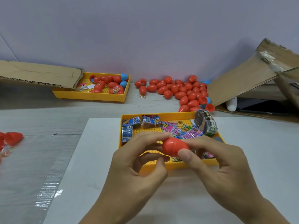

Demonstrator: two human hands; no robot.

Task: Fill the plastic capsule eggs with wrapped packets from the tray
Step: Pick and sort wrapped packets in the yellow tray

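Observation:
A closed red capsule egg point(174, 146) is held over the near yellow tray point(191, 164). My right hand point(215, 165) pinches its right end between thumb and fingers. My left hand point(137, 165) touches its left end with the fingertips, thumb curled below. Wrapped packets point(182, 130), blue and pink, lie in the tray behind the egg.
A heap of red eggs point(181, 90) lies at the back. A second yellow tray point(90, 94) with eggs stands back left under a cardboard flap point(38, 73). A cardboard box point(252, 78) stands at the right. More red egg parts point(11, 138) lie at the far left.

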